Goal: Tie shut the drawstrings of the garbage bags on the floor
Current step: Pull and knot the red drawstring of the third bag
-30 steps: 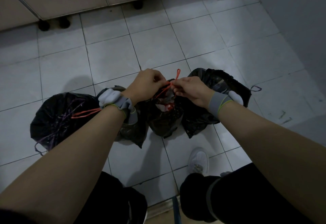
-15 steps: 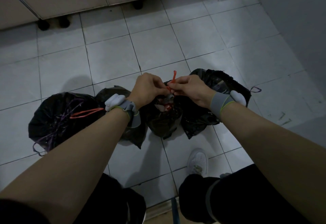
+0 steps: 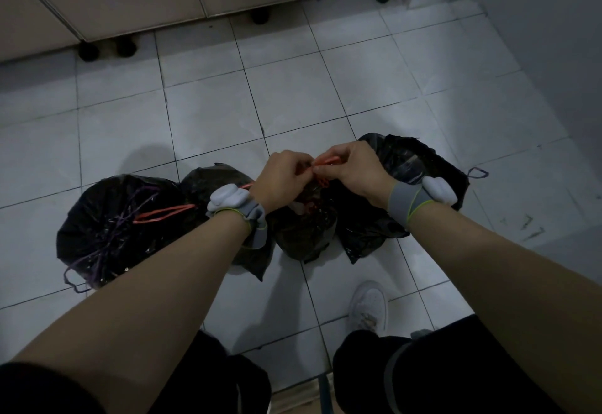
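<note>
Both hands have drawn together. Left hand (image 3: pixel 282 175) and right hand (image 3: pixel 353 169) pinch the orange drawstring (image 3: pixel 327 162) above the middle garbage bag (image 3: pixel 303 234).

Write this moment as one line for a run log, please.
step: tying | left hand: pinches orange drawstring | right hand: pinches it too | bag: middle black bag | knot: not visible

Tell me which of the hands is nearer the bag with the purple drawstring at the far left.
Left. The left hand pinches the orange drawstring over the middle bag, right of the purple-string bag. The right hand is farther right.
</note>
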`<control>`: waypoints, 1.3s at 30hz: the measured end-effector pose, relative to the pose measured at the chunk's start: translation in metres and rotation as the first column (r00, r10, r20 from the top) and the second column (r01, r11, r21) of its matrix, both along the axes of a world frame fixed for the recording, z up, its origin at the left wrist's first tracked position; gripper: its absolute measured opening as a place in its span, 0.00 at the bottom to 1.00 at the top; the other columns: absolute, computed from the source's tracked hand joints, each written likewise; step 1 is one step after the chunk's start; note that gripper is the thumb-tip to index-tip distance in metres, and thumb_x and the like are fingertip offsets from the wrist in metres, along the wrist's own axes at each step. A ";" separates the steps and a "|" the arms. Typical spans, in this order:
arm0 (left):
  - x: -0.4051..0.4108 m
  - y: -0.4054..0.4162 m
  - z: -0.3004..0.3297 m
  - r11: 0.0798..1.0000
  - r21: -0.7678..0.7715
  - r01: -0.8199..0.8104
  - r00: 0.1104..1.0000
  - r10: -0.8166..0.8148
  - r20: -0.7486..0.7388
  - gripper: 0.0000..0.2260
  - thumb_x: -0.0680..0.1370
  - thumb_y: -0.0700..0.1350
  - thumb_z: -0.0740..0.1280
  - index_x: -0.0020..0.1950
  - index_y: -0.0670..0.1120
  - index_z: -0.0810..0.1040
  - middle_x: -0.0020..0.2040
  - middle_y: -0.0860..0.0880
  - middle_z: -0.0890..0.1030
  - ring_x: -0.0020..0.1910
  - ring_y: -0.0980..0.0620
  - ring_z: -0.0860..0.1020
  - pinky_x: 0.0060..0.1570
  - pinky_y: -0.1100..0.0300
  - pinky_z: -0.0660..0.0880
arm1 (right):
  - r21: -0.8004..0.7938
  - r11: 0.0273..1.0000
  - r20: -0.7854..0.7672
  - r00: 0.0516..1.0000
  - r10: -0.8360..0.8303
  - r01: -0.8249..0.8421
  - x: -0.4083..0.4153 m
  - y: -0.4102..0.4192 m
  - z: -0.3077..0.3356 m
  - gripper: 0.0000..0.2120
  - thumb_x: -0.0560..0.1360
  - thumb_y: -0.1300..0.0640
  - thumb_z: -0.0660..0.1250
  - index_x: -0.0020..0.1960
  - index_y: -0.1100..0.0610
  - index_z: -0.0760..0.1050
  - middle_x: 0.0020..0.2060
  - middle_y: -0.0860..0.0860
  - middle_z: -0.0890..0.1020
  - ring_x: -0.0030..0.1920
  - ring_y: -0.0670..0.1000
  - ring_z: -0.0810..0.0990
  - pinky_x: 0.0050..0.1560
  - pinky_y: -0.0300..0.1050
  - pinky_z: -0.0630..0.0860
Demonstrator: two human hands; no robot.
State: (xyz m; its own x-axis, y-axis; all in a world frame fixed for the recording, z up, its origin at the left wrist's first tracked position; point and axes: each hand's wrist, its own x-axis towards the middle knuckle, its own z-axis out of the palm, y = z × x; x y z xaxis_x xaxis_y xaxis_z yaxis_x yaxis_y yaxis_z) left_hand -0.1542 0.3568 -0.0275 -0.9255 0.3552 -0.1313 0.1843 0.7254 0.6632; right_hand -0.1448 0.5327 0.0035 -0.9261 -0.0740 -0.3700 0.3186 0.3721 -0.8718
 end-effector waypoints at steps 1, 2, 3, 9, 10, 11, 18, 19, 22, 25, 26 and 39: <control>-0.001 -0.001 0.000 1.000 0.012 -0.019 1.000 0.019 0.020 0.08 0.80 0.44 0.67 0.53 0.47 0.87 0.38 0.52 0.83 0.40 0.51 0.83 0.45 0.61 0.75 | 0.016 1.000 -0.013 1.000 -0.001 0.001 0.000 0.001 -0.001 0.08 0.70 0.64 0.78 0.49 0.63 0.86 0.44 0.59 0.87 0.48 0.57 0.86 0.58 0.54 0.82; -0.001 -0.002 0.000 0.999 0.037 -0.039 0.998 0.036 0.056 0.08 0.80 0.44 0.67 0.54 0.47 0.87 0.39 0.52 0.85 0.40 0.54 0.84 0.46 0.62 0.77 | 0.029 1.000 -0.020 1.000 0.001 -0.001 0.000 0.001 -0.001 0.07 0.70 0.64 0.78 0.48 0.63 0.86 0.43 0.59 0.87 0.49 0.57 0.86 0.57 0.55 0.82; -0.002 -0.004 0.000 0.996 0.069 -0.056 0.994 0.048 0.102 0.09 0.80 0.43 0.68 0.55 0.48 0.87 0.39 0.52 0.86 0.39 0.56 0.85 0.46 0.64 0.78 | 0.039 0.999 -0.022 1.000 0.006 -0.006 0.000 0.002 -0.002 0.07 0.70 0.64 0.78 0.48 0.63 0.86 0.43 0.58 0.87 0.49 0.57 0.86 0.57 0.55 0.82; -0.005 -0.007 0.000 0.960 0.245 -0.134 0.946 0.051 0.319 0.09 0.77 0.36 0.69 0.53 0.47 0.85 0.38 0.48 0.89 0.39 0.55 0.87 0.49 0.60 0.83 | 0.010 1.000 0.013 1.000 0.008 -0.008 0.000 0.002 -0.004 0.08 0.70 0.66 0.77 0.49 0.66 0.85 0.42 0.63 0.86 0.44 0.58 0.86 0.54 0.54 0.83; -0.006 -0.007 0.001 0.950 0.273 -0.150 0.933 0.044 0.358 0.08 0.78 0.36 0.69 0.53 0.46 0.85 0.39 0.47 0.89 0.40 0.54 0.87 0.49 0.60 0.84 | 0.012 1.000 0.013 1.000 0.005 -0.005 0.000 0.002 -0.004 0.08 0.70 0.66 0.78 0.49 0.66 0.85 0.42 0.63 0.86 0.43 0.57 0.86 0.53 0.52 0.83; -0.006 -0.007 0.002 0.941 0.294 -0.169 0.918 0.042 0.394 0.08 0.78 0.36 0.70 0.53 0.45 0.85 0.39 0.47 0.89 0.39 0.54 0.87 0.48 0.61 0.84 | 0.022 1.000 0.006 1.000 0.005 -0.005 -0.001 0.001 -0.004 0.08 0.70 0.65 0.78 0.49 0.65 0.85 0.42 0.62 0.87 0.41 0.55 0.85 0.52 0.51 0.83; -0.007 0.000 0.010 0.813 0.346 -0.468 0.714 0.117 0.691 0.13 0.81 0.40 0.64 0.56 0.37 0.86 0.49 0.32 0.86 0.44 0.42 0.85 0.49 0.50 0.80 | 0.110 0.993 -0.043 0.998 0.036 -0.031 0.000 0.003 -0.003 0.08 0.68 0.62 0.80 0.47 0.61 0.87 0.39 0.55 0.86 0.39 0.46 0.82 0.49 0.41 0.81; -0.007 0.002 0.010 0.791 0.353 -0.500 0.694 0.122 0.710 0.12 0.81 0.41 0.65 0.56 0.37 0.86 0.49 0.32 0.86 0.44 0.43 0.85 0.48 0.51 0.79 | 0.122 0.992 -0.048 0.998 0.040 -0.034 0.000 0.003 -0.002 0.08 0.68 0.62 0.80 0.46 0.61 0.87 0.38 0.54 0.86 0.38 0.45 0.81 0.47 0.38 0.81; -0.007 0.003 0.007 0.727 0.401 -0.557 0.664 0.099 0.741 0.12 0.81 0.44 0.71 0.59 0.36 0.85 0.49 0.38 0.86 0.46 0.46 0.83 0.45 0.58 0.79 | 0.143 0.989 -0.056 0.997 0.046 -0.038 0.000 0.003 -0.003 0.08 0.66 0.63 0.81 0.43 0.60 0.86 0.35 0.51 0.85 0.35 0.43 0.81 0.45 0.35 0.80; -0.010 0.001 0.007 0.662 0.419 -0.622 0.618 0.087 0.781 0.11 0.78 0.39 0.74 0.60 0.38 0.85 0.47 0.43 0.86 0.42 0.51 0.84 0.40 0.63 0.81 | 0.179 0.984 -0.075 0.996 0.040 -0.026 0.000 0.002 -0.005 0.07 0.66 0.63 0.81 0.42 0.60 0.86 0.36 0.51 0.85 0.36 0.44 0.83 0.46 0.35 0.80; -0.011 -0.001 0.007 0.636 0.421 -0.646 0.602 0.086 0.794 0.10 0.77 0.37 0.75 0.59 0.39 0.85 0.45 0.44 0.87 0.41 0.51 0.85 0.40 0.63 0.82 | 0.176 0.984 -0.079 0.996 0.028 -0.014 0.000 0.002 -0.005 0.07 0.66 0.63 0.81 0.43 0.60 0.86 0.38 0.53 0.86 0.39 0.47 0.85 0.48 0.37 0.82; -0.019 -0.012 0.012 0.277 0.396 -0.875 0.421 0.034 0.906 0.07 0.81 0.34 0.69 0.55 0.46 0.80 0.39 0.48 0.87 0.37 0.55 0.87 0.43 0.62 0.84 | -0.284 0.927 0.205 0.960 -0.190 0.244 -0.001 0.001 0.002 0.10 0.74 0.71 0.72 0.54 0.74 0.80 0.47 0.68 0.84 0.39 0.53 0.84 0.45 0.38 0.84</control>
State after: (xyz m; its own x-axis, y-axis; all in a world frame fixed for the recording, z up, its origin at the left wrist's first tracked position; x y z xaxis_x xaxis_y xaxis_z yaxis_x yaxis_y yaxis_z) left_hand -0.1729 0.3453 -0.0152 -0.6695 0.1932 -0.7172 -0.7148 -0.4302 0.5514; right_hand -0.1457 0.5339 0.0054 -0.8569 -0.0123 -0.5154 0.5154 0.0031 -0.8569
